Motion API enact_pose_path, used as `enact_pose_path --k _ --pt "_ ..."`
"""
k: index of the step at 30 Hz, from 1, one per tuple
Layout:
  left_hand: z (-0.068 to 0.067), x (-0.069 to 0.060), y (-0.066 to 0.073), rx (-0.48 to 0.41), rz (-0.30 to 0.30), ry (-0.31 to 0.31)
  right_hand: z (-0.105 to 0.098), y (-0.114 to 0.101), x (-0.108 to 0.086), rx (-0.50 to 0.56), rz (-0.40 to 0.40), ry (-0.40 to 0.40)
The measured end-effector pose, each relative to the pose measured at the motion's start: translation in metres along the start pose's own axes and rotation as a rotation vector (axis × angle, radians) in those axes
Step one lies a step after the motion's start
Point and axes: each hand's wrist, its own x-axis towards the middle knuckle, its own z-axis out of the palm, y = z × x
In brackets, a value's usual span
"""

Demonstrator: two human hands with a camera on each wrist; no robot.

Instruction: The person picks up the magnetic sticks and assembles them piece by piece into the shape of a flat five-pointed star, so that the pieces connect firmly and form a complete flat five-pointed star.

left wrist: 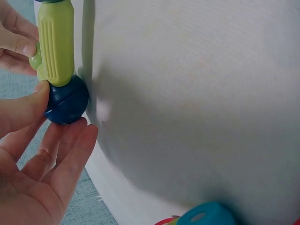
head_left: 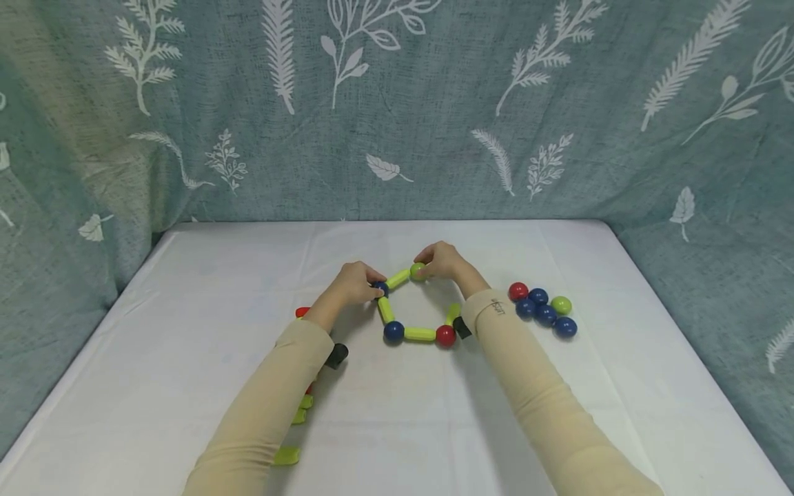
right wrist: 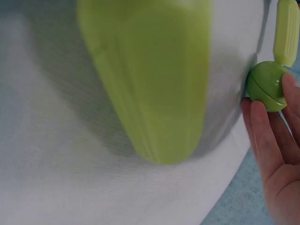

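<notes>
A ring of yellow-green rods and coloured balls lies on the white table. My left hand (head_left: 352,284) pinches a dark blue ball (left wrist: 70,103) at its upper left corner between thumb and fingers. At the top, my right hand (head_left: 443,260) grips a green ball (right wrist: 265,84). One yellow-green rod (head_left: 398,279) joins these two balls. Another rod (head_left: 387,310) runs down to a second blue ball (head_left: 393,332), and a third rod (head_left: 420,335) leads on to a red ball (head_left: 445,335). From the red ball a further rod (head_left: 453,314) points up, its far end joined to nothing visible.
Several loose balls (head_left: 545,315) in red, blue and green sit together to the right of my right forearm. More green rods (head_left: 287,455) and red pieces lie partly hidden beneath my left forearm. A teal piece (left wrist: 208,214) shows low in the left wrist view.
</notes>
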Motion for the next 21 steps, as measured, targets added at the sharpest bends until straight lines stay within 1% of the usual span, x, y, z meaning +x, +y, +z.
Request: enact_pose_path --k 4,14,18,21 --pt "0.0011 0.0001 0.0002 0.005 -0.006 0.002 -0.0003 -0.0023 -0.0004 -0.016 0.003 -0.018" --pt "0.0018 0.0014 0.0035 0.017 -0.020 -0.001 0.0015 -0.0029 0.0019 -0.056 -0.025 -0.006" --pt "0.0022 0.0017 0.0020 0.017 -0.032 0.004 0.0002 -0.0035 0.0004 -0.065 -0.025 -0.026" --pt "0.0024 0.0020 0.0013 0.012 -0.026 0.012 -0.0021 -0.0027 -0.0016 -0.068 -0.030 -0.042"
